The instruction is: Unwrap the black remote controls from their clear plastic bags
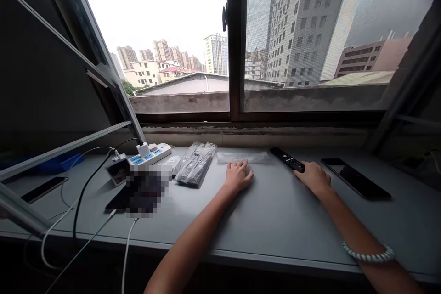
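My right hand [314, 177] is closed around the near end of a black remote control [286, 158], which lies slanted on the table. My left hand [238, 175] rests palm down, its thumb apart from the fingers, and the fingertips reach the near edge of a flat clear plastic bag [258, 158]. Left of that hand lie remote controls wrapped in clear plastic [196, 164], side by side. To the right of my right hand, a black phone [354, 178] lies flat.
A white power strip [150, 155] with plugs stands at the back left. Near it are a small box-like device [119, 171], a dark device with a blurred screen [117, 202], white cables [128, 248] and another phone [44, 189]. A metal frame [113, 78] rises at the left, before the window.
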Demonstrator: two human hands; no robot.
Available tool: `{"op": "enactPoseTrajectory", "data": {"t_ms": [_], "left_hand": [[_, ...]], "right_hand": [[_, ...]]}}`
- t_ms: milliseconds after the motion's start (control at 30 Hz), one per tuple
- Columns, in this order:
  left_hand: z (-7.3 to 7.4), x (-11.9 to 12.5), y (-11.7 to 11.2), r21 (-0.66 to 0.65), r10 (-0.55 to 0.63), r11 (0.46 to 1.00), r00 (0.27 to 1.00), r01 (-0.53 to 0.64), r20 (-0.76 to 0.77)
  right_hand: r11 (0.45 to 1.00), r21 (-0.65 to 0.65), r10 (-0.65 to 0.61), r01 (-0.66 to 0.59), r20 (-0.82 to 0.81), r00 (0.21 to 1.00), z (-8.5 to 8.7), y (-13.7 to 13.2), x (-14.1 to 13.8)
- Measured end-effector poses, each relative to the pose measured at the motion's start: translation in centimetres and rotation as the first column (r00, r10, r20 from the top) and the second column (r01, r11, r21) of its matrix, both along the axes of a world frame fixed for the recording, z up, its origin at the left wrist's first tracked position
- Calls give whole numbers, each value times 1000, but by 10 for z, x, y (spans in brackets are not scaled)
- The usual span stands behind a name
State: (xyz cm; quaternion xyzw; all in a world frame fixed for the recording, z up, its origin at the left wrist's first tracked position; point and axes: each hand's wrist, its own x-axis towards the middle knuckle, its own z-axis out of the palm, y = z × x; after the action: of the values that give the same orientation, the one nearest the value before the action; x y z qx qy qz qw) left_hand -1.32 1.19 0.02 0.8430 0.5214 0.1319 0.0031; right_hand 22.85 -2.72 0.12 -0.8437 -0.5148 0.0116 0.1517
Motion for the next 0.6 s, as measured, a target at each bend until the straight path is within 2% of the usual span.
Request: {"op": "enactPoseTrajectory", "data": {"t_ms": [133, 200, 300, 400, 500, 600], "left_hand": [[2, -9, 16, -36, 83, 996, 995, -81, 46], [7, -21, 25, 28, 210, 977, 975, -212, 76], [17, -47, 35, 92, 475, 868, 869, -489, 136], [22, -75, 39, 20, 662, 744, 740, -668, 121], [22, -89, 38, -24, 722, 691, 687, -723, 85], [22, -90, 38, -21, 717, 696, 694, -717, 68]], "right_hand": [[999, -32, -1, 0, -16, 1000, 0, 0, 2], [1000, -30, 3, -4, -22, 1000, 0, 1, 2], [1000, -5, 0, 0, -15, 1000, 0, 0, 1], [1000, 28, 4, -4, -8, 1000, 0, 0, 1], [998, 51, 26, -25, -13, 1000, 0, -1, 1], [999, 39, 23, -23, -17, 1000, 1, -2, 2]]}}
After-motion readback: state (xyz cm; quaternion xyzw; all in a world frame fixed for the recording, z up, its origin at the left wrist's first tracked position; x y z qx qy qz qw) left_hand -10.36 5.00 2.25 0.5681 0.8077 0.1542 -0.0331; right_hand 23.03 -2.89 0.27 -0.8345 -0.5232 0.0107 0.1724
